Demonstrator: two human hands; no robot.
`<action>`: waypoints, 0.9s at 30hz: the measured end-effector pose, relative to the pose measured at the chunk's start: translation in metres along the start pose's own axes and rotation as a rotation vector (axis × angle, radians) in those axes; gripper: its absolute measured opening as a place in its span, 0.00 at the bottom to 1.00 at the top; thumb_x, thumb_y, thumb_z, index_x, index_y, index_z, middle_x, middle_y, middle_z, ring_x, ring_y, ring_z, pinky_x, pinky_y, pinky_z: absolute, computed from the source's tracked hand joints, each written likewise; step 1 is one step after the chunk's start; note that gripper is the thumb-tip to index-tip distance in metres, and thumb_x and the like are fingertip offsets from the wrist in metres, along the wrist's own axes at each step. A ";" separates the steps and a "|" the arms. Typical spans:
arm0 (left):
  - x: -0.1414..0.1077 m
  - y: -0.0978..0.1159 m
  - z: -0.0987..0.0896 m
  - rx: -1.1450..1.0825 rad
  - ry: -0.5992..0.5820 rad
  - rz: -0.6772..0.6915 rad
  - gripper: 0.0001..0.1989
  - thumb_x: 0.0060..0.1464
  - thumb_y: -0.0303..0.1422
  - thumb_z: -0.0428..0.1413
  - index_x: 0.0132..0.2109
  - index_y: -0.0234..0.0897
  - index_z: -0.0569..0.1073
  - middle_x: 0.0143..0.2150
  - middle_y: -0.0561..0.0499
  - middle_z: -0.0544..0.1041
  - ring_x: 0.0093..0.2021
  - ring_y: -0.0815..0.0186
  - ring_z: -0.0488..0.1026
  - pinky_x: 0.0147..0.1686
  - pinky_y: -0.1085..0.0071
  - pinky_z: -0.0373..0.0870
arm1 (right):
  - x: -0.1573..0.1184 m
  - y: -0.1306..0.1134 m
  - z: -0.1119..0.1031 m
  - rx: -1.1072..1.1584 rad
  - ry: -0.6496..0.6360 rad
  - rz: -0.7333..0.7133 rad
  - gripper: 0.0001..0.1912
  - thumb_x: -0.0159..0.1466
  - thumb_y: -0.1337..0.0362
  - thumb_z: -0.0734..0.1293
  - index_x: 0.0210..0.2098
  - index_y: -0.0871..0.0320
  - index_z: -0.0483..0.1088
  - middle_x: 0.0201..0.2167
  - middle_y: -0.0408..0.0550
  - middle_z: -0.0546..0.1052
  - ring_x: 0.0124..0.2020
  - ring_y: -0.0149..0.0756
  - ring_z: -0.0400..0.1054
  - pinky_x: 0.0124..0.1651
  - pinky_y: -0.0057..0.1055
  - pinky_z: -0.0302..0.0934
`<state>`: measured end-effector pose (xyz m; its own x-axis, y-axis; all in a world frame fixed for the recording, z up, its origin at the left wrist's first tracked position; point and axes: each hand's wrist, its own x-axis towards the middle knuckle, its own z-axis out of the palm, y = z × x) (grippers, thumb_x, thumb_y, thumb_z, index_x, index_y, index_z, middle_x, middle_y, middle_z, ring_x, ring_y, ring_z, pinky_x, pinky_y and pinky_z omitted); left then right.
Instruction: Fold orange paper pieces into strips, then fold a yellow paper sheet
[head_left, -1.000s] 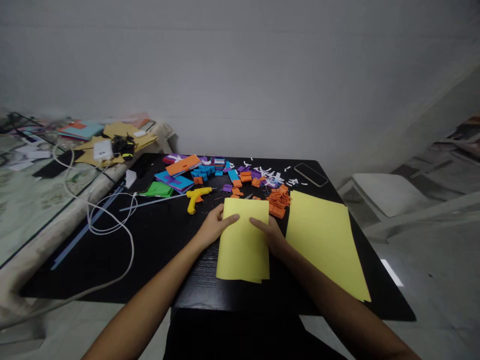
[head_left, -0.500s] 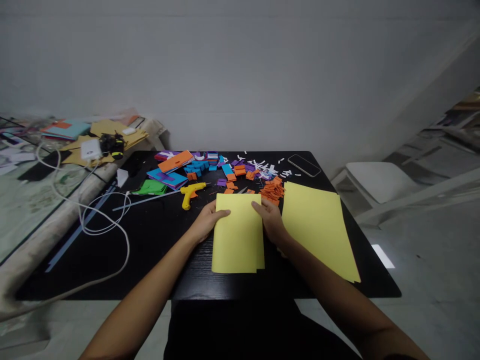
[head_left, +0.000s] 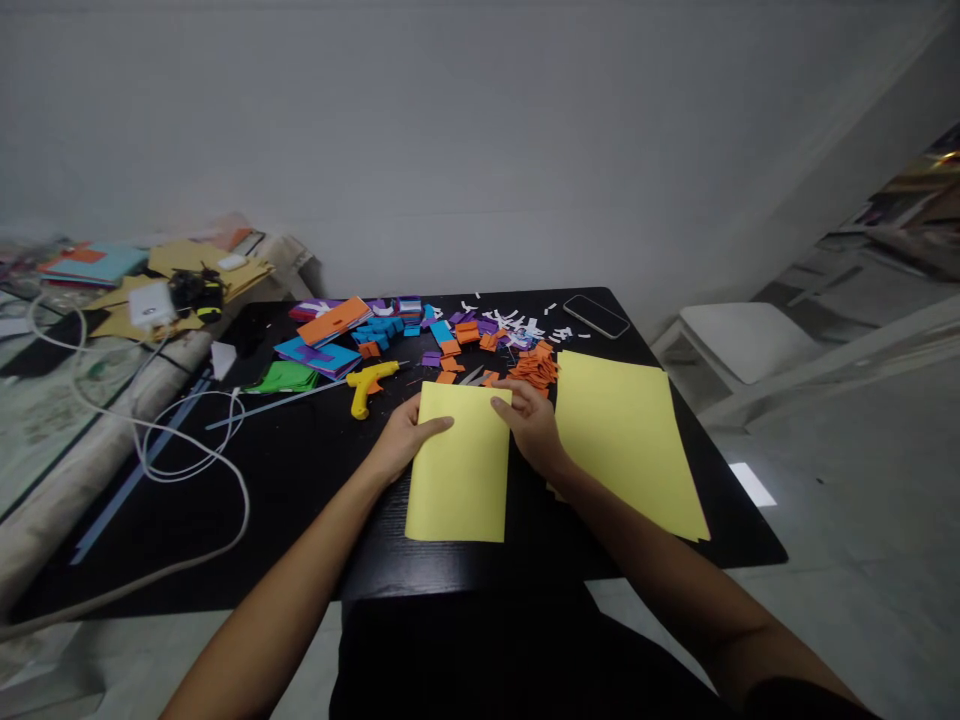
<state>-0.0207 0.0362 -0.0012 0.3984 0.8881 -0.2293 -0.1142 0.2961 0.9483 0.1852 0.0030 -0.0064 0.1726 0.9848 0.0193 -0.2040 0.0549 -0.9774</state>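
A yellow sheet of paper [head_left: 460, 470], bent over into a fold along its left side, is held between my two hands just above the black table. My left hand [head_left: 403, 437] grips its left edge, thumb on the front face and fingers behind. At the upper right corner my right hand [head_left: 531, 425] pinches the paper, thumb in front. The edges of the two layers now line up on the right. A stack of larger yellow sheets [head_left: 626, 440] lies to the right, partly beneath my right forearm.
A yellow glue gun [head_left: 367, 385] lies left of the paper, scissors [head_left: 472, 376] just behind it. Orange paper pieces [head_left: 535, 366], white scraps [head_left: 517, 325] and a phone [head_left: 596, 316] lie farther back. Green folded paper [head_left: 285, 377] and a white cable [head_left: 244, 500] are at left.
The right-hand layers of the yellow paper, offset before, have come into line. My right hand has shifted slightly along the top corner. The whole view has turned a little.
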 end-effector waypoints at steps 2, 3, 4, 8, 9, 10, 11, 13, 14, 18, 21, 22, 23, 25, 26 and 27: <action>0.000 0.000 0.000 0.005 0.011 0.006 0.30 0.43 0.39 0.72 0.52 0.32 0.75 0.44 0.42 0.84 0.38 0.53 0.82 0.38 0.61 0.78 | 0.000 0.000 0.000 0.003 -0.002 -0.005 0.17 0.57 0.54 0.74 0.42 0.54 0.74 0.17 0.36 0.67 0.26 0.38 0.71 0.33 0.35 0.66; 0.000 0.001 0.001 0.007 0.015 0.007 0.30 0.43 0.39 0.72 0.52 0.32 0.75 0.44 0.42 0.84 0.37 0.53 0.82 0.38 0.61 0.78 | -0.001 0.000 0.000 0.007 -0.003 -0.008 0.17 0.57 0.54 0.74 0.42 0.54 0.74 0.17 0.36 0.67 0.26 0.38 0.70 0.33 0.35 0.66; -0.001 0.001 0.001 0.009 0.017 0.006 0.30 0.43 0.39 0.72 0.51 0.32 0.75 0.44 0.42 0.84 0.37 0.53 0.82 0.38 0.61 0.78 | -0.001 0.000 0.000 0.010 -0.003 -0.011 0.16 0.57 0.54 0.74 0.42 0.54 0.74 0.17 0.36 0.67 0.25 0.37 0.70 0.32 0.35 0.66; -0.002 0.003 0.002 0.009 0.017 0.007 0.30 0.43 0.39 0.72 0.52 0.33 0.75 0.44 0.42 0.84 0.37 0.53 0.82 0.38 0.61 0.78 | -0.001 0.001 -0.001 0.005 -0.006 -0.002 0.17 0.57 0.53 0.74 0.43 0.53 0.74 0.19 0.38 0.72 0.24 0.37 0.70 0.33 0.36 0.67; -0.002 0.003 0.002 0.009 0.016 0.007 0.30 0.43 0.39 0.72 0.52 0.33 0.75 0.44 0.42 0.84 0.37 0.53 0.82 0.38 0.61 0.78 | -0.001 0.001 -0.001 0.002 -0.005 0.003 0.18 0.57 0.53 0.74 0.43 0.53 0.74 0.20 0.39 0.74 0.25 0.38 0.71 0.34 0.36 0.67; -0.002 0.003 0.002 0.008 0.018 0.008 0.30 0.43 0.39 0.72 0.52 0.33 0.75 0.45 0.42 0.84 0.37 0.53 0.82 0.38 0.61 0.78 | -0.001 0.001 -0.001 0.002 -0.005 0.007 0.18 0.57 0.52 0.74 0.43 0.53 0.73 0.22 0.40 0.76 0.26 0.39 0.72 0.34 0.36 0.68; -0.002 0.003 0.002 0.008 0.020 0.009 0.30 0.43 0.38 0.72 0.52 0.33 0.75 0.45 0.42 0.84 0.37 0.54 0.82 0.38 0.61 0.78 | -0.001 0.001 -0.001 0.004 -0.006 0.010 0.18 0.57 0.52 0.74 0.43 0.53 0.73 0.23 0.41 0.77 0.27 0.39 0.73 0.34 0.36 0.68; -0.002 0.003 0.002 0.008 0.019 0.010 0.30 0.43 0.38 0.72 0.52 0.32 0.74 0.45 0.42 0.83 0.37 0.54 0.82 0.38 0.61 0.78 | -0.001 0.000 -0.001 0.009 -0.013 0.013 0.17 0.57 0.52 0.74 0.43 0.53 0.73 0.24 0.42 0.78 0.27 0.39 0.73 0.34 0.36 0.68; -0.001 0.003 0.002 0.007 0.019 0.010 0.30 0.43 0.38 0.72 0.52 0.32 0.74 0.45 0.42 0.83 0.37 0.55 0.82 0.38 0.62 0.78 | -0.001 0.001 -0.001 0.010 -0.015 0.012 0.17 0.58 0.52 0.73 0.43 0.53 0.73 0.24 0.42 0.78 0.27 0.39 0.74 0.35 0.37 0.68; 0.000 0.002 0.002 0.004 0.024 0.006 0.31 0.42 0.38 0.73 0.52 0.33 0.74 0.45 0.42 0.84 0.36 0.55 0.82 0.37 0.62 0.78 | 0.000 0.003 -0.002 0.010 -0.021 0.010 0.19 0.58 0.52 0.73 0.44 0.54 0.73 0.26 0.43 0.80 0.28 0.40 0.75 0.34 0.36 0.69; 0.000 0.003 0.002 0.005 0.033 -0.002 0.31 0.41 0.38 0.73 0.51 0.34 0.75 0.44 0.43 0.84 0.35 0.55 0.82 0.36 0.62 0.79 | 0.001 0.004 -0.003 0.030 -0.026 0.015 0.20 0.57 0.52 0.74 0.45 0.54 0.72 0.27 0.44 0.81 0.28 0.40 0.76 0.34 0.36 0.69; 0.000 0.003 0.003 0.003 0.034 -0.003 0.30 0.41 0.38 0.73 0.51 0.34 0.75 0.44 0.43 0.84 0.35 0.56 0.82 0.36 0.62 0.79 | 0.001 0.005 -0.003 0.033 -0.027 0.016 0.20 0.58 0.52 0.74 0.46 0.54 0.72 0.28 0.44 0.81 0.28 0.40 0.76 0.34 0.37 0.70; 0.000 0.003 0.003 -0.001 0.035 -0.004 0.30 0.41 0.38 0.73 0.51 0.34 0.75 0.44 0.43 0.84 0.35 0.56 0.82 0.36 0.62 0.79 | 0.001 0.005 -0.003 0.032 -0.027 0.017 0.20 0.58 0.52 0.74 0.46 0.53 0.71 0.29 0.44 0.82 0.28 0.40 0.76 0.34 0.37 0.70; -0.001 0.003 0.003 -0.009 0.037 -0.005 0.30 0.40 0.38 0.73 0.51 0.34 0.75 0.44 0.43 0.84 0.35 0.56 0.82 0.36 0.62 0.79 | 0.001 0.005 -0.003 0.025 -0.027 0.014 0.19 0.58 0.53 0.73 0.46 0.53 0.71 0.29 0.45 0.82 0.28 0.41 0.76 0.34 0.37 0.70; -0.001 0.003 0.003 -0.010 0.039 -0.005 0.30 0.40 0.37 0.73 0.51 0.34 0.75 0.44 0.43 0.84 0.35 0.56 0.82 0.37 0.62 0.79 | 0.001 0.004 -0.003 0.024 -0.029 0.014 0.19 0.58 0.53 0.73 0.46 0.53 0.71 0.29 0.45 0.82 0.29 0.41 0.76 0.34 0.37 0.70; -0.001 0.002 0.003 -0.010 0.042 -0.005 0.31 0.40 0.37 0.73 0.51 0.33 0.75 0.44 0.43 0.84 0.35 0.56 0.82 0.37 0.62 0.79 | 0.000 0.004 -0.003 0.024 -0.030 0.014 0.19 0.58 0.53 0.73 0.46 0.53 0.71 0.29 0.45 0.82 0.29 0.41 0.76 0.34 0.37 0.70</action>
<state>-0.0185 0.0352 0.0018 0.3607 0.9004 -0.2432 -0.1214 0.3039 0.9449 0.1874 0.0031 -0.0109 0.1406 0.9900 0.0120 -0.2297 0.0444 -0.9723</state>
